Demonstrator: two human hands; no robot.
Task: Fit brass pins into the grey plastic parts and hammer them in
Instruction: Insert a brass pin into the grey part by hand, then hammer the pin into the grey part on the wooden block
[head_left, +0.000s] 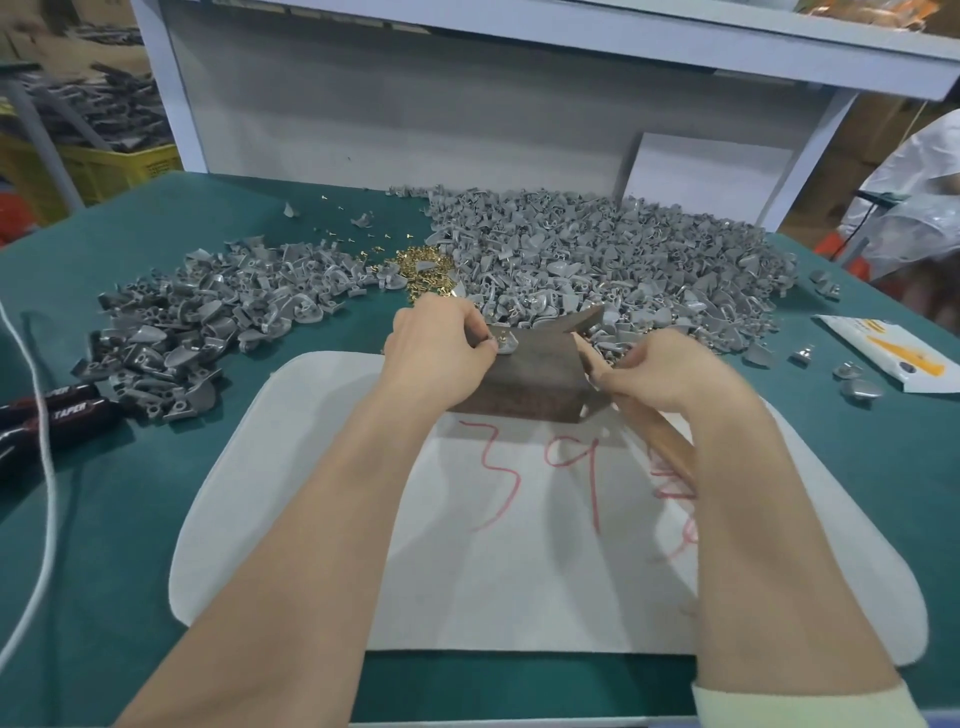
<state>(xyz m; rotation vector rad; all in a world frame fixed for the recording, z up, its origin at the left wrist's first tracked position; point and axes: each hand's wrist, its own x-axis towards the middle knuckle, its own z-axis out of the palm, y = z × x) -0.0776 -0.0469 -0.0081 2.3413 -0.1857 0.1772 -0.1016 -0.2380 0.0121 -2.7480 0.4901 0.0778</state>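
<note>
A dark metal block (530, 374) stands on a white mat (322, 519). On its top lies a grey plastic part (506, 342) with brass pins in it, pinched by my left hand (441, 343). My right hand (670, 369) grips a hammer's wooden handle (670, 447); the dark hammer head (584, 319) rests on the block beside the part. Loose brass pins (423, 270) lie in a heap behind my left hand.
A big pile of grey parts (597, 260) fills the back right of the green table (104, 519); a smaller pile (197, 322) lies left. Black tool handles (57, 421) and a white cord (41, 457) are at the left edge, a printed packet (893, 353) at right.
</note>
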